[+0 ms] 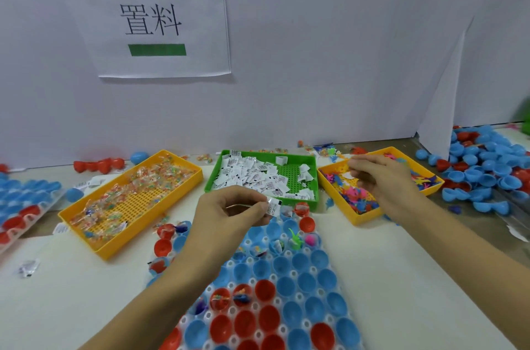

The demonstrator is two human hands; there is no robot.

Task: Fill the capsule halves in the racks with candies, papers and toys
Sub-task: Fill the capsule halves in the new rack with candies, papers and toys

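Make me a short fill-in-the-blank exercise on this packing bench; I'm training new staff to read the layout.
1. The folded papers lie in the ______ tray.
2. The left hand pinches a small ______ over the capsule rack.
3. The right hand reaches into the yellow tray that holds the ______.
4. The capsule halves in the rack are blue or ______.

Missing words: green; paper; toys; red

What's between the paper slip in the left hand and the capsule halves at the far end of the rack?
Nothing visible. The left hand pinches the paper slip just above the rack's far-end capsule halves; only open air shows between them. The right hand is off over the toy tray.
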